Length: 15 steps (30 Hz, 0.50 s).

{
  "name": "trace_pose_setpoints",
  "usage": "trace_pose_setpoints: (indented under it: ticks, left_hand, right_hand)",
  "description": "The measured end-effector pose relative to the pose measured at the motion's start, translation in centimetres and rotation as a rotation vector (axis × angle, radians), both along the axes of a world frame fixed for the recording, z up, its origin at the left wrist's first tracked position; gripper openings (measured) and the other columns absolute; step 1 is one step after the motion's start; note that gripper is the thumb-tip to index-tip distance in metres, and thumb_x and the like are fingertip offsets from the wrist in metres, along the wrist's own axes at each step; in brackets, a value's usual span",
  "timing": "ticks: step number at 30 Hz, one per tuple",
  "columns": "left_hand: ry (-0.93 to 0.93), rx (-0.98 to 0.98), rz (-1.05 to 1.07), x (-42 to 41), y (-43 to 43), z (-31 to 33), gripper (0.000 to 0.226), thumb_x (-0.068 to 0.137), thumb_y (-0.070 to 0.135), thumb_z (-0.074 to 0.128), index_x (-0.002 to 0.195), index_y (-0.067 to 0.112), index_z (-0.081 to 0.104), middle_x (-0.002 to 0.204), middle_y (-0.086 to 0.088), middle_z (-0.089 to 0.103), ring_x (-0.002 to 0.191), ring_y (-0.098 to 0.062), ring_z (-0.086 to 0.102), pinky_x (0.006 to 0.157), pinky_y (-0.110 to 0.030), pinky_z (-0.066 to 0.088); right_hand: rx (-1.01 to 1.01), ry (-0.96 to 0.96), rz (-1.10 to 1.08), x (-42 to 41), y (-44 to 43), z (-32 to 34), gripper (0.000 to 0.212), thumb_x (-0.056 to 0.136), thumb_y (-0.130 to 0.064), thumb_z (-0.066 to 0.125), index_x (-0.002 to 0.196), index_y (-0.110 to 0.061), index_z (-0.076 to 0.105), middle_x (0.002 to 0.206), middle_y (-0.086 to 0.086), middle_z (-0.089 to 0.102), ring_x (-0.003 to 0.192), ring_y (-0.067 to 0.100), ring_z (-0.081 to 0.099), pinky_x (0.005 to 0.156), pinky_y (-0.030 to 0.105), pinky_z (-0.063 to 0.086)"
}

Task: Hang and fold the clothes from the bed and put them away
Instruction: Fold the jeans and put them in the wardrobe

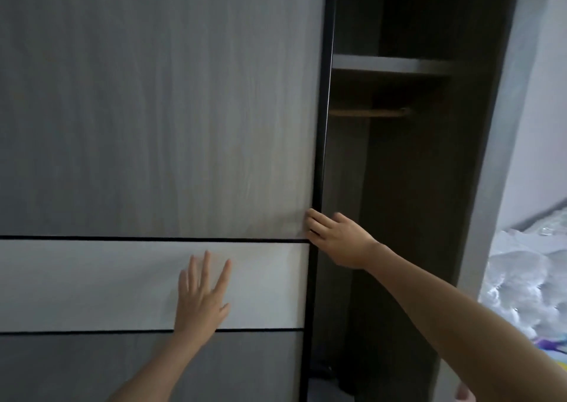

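Against the smooth pale band (92,285) that crosses the grey wood-grain sliding door (153,110), the left hand (201,297) is pressed flat, its fingers straight and spread. The door's thin black metal edge (322,125) is gripped by the right hand (334,239), whose fingers are curled round it just above that band. To the right of the door a dark wardrobe bay (399,202) is laid open, with a flat shelf (389,64) and a round wooden rail (368,112) seen inside, and farther right of the door a crumpled pale heap (521,279) is glimpsed, possibly the clothes on the bed, though too blurred to be sure.
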<state>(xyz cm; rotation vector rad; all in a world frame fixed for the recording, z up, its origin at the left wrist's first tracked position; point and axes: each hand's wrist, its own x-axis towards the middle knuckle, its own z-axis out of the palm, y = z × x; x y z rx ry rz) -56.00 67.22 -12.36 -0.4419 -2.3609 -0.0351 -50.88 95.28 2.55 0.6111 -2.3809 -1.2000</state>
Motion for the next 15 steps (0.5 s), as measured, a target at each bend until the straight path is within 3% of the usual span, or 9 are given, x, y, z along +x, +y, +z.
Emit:
trace_pose_setpoints:
  ticks: [2,4,5,7,10,12,14,15]
  left_hand:
    - [0.028,-0.052,-0.038,-0.6,0.2,0.2,0.138,0.019,0.035,0.096,0.14,0.023,0.029,0.146,-0.025,0.025,0.14,-0.046,0.004,0.093,-0.066,0.034]
    - [0.046,-0.079,-0.075,-1.1,0.6,0.4,0.144,0.013,0.033,0.096,0.14,0.026,0.028,0.155,-0.022,0.008,0.141,-0.043,-0.009,0.102,-0.064,0.02]
    - [0.037,-0.08,-0.099,-1.3,1.0,0.5,0.149,0.011,0.032,0.096,0.141,0.028,0.024,0.155,-0.021,0.006,0.141,-0.043,-0.01,0.102,-0.065,0.016]
    - [0.001,-0.084,-0.115,-1.6,1.6,0.4,0.161,0.008,0.029,0.096,0.145,0.037,0.013,0.149,-0.024,0.018,0.14,-0.045,-0.008,0.095,-0.071,0.022]
    - [-0.064,-0.057,-0.133,-1.9,2.8,-0.3,0.172,0.006,0.025,0.095,0.148,0.039,0.0,0.144,-0.026,0.027,0.139,-0.048,-0.005,0.086,-0.075,0.029]
    - [-0.085,-0.07,-0.168,-2.0,4.5,-0.8,0.171,0.006,0.023,0.094,0.148,0.039,0.001,0.145,-0.024,0.028,0.139,-0.049,-0.003,0.087,-0.074,0.029]
    - [-0.088,-0.078,-0.201,-2.0,6.3,-1.0,0.169,0.009,0.019,0.094,0.148,0.039,0.001,0.145,-0.022,0.03,0.139,-0.049,0.0,0.088,-0.074,0.028]
    - [-0.077,-0.074,-0.223,-2.1,7.2,-1.0,0.167,0.011,0.016,0.094,0.148,0.039,0.001,0.144,-0.021,0.031,0.139,-0.05,0.002,0.089,-0.073,0.028]
  right_hand:
    - [-0.014,0.053,-0.032,0.7,2.2,-0.2,0.052,0.089,-0.023,0.055,0.138,-0.01,0.043,0.149,0.014,0.033,0.142,0.03,0.022,0.091,0.038,0.044]
    - [-0.061,0.095,-0.108,1.4,3.8,-0.2,0.044,0.069,-0.03,0.076,0.11,-0.013,0.07,0.124,0.011,0.061,0.124,0.029,0.051,0.074,0.036,0.053]
    - [-0.082,0.113,-0.135,1.7,4.8,-0.3,0.043,0.06,-0.031,0.082,0.098,-0.013,0.074,0.113,0.011,0.066,0.115,0.029,0.058,0.069,0.036,0.054]
    - [-0.142,0.136,-0.176,2.0,6.2,-0.7,0.046,0.052,-0.031,0.087,0.09,-0.01,0.074,0.105,0.015,0.068,0.108,0.032,0.062,0.07,0.04,0.055]
    - [-0.298,0.188,-0.243,2.2,8.0,-2.2,0.061,0.049,-0.029,0.088,0.102,-0.007,0.07,0.109,0.023,0.065,0.108,0.039,0.06,0.072,0.051,0.053]
    - [-0.434,0.207,-0.326,2.3,8.4,-2.9,0.077,0.056,-0.039,0.085,0.124,-0.012,0.061,0.126,0.026,0.056,0.114,0.043,0.055,0.076,0.056,0.051]
    - [-0.483,0.257,-0.405,2.2,8.8,-3.5,0.089,0.078,-0.06,0.062,0.147,-0.024,0.019,0.149,0.029,0.024,0.131,0.048,0.034,0.094,0.06,0.04]
    - [-0.467,0.281,-0.446,2.0,9.4,-3.9,0.087,0.086,-0.066,0.043,0.144,-0.025,-0.007,0.153,0.029,0.002,0.137,0.05,0.018,0.104,0.061,0.029]
